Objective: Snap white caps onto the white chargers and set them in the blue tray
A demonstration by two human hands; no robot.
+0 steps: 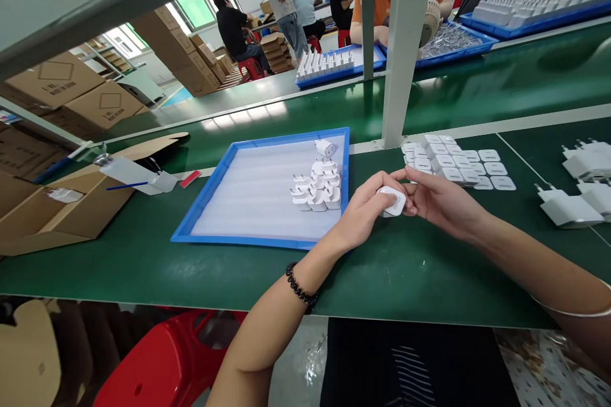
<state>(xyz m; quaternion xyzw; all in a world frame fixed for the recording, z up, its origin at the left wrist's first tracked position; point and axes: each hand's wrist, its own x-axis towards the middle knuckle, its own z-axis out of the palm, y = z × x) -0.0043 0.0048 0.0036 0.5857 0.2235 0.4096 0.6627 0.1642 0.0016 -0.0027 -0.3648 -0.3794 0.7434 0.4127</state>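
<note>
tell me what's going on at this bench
A person is holding a white charger in the left hand, the thumb resting on it, while the fingers of the right hand are right up by it. To the left, a blue tray holds a cluster of similar plugs at its right side. More plugs sit on the green table at the far right. Across the way is someone in orange.

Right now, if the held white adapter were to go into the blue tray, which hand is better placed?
Likely the left hand: it grips the white adapter and is close to the blue tray. The right hand lies farther from it.
</note>
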